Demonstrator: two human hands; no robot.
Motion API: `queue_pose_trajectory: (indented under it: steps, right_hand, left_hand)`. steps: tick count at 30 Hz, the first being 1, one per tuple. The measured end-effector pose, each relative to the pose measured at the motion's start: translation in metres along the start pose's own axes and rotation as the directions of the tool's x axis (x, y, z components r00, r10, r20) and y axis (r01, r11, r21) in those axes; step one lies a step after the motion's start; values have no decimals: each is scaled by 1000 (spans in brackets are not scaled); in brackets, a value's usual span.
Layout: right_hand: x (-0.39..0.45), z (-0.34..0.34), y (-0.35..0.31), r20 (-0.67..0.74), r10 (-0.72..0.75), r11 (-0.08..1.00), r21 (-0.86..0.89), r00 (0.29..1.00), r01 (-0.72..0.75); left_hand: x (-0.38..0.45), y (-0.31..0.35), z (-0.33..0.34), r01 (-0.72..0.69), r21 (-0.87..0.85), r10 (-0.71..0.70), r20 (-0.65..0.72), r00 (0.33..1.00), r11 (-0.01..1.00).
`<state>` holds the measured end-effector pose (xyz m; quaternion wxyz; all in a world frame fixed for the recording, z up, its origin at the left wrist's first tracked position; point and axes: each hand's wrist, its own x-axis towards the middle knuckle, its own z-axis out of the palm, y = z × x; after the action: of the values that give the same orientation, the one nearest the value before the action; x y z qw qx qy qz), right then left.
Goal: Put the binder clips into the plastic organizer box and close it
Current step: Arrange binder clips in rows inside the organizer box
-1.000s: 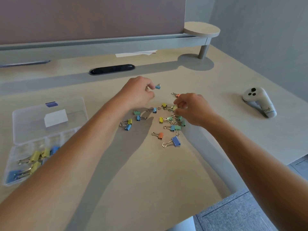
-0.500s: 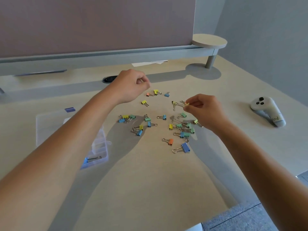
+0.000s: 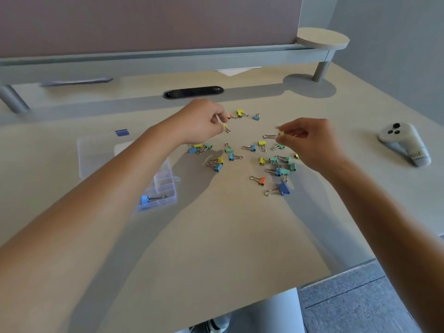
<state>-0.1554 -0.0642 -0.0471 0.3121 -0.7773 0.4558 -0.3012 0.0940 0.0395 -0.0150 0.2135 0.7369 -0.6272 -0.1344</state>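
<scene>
Nearest the body, below the right grip: dark blue binder clip [image 3: 283,188] flat on the bench [image 3: 216,248], wire handles pointing left, long axis left to right; orange binder clip [image 3: 262,180] just beyond, lying the same way. Between there and the right grip, a tangle of green, blue and yellow clips [image 3: 281,164]. Under and left of the left forearm: clear plastic organizer box [image 3: 165,188], lid swung open to the far side, one light blue clip [image 3: 144,199] in a near compartment, handles pointing right. Right hand [image 3: 310,143] pinched narrow on a yellow binder clip [image 3: 280,133], its wire handle jutting left of the fingertips, roughly level. Left hand [image 3: 201,123] curled tight, fingertips on a small yellow clip [image 3: 225,127] at the grip's right edge. Beyond the left grip, to its right: orange, yellow and blue clips [image 3: 240,113]. Well right of the right grip: white handheld controller [image 3: 403,143].
</scene>
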Motion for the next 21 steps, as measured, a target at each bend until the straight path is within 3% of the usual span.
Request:
queue_pose_trajectory:
  steps: [7, 16, 21]
  right_hand:
    - [-25, -15, 7, -95, 177, 939, 314, 980, -139]
    - [-64, -36, 31, -80, 298, 888, 390, 951, -245]
    - [-72, -35, 42, -32, 313, 866, 419, 949, -272]
  left_hand:
    - [-14, 6, 10, -38, 3, 38, 13, 999, 999]
    - [-16, 54, 59, -187, -8, 185, 193, 964, 982]
    - [-11, 57, 79, -247, 101, 227, 173, 958, 964]
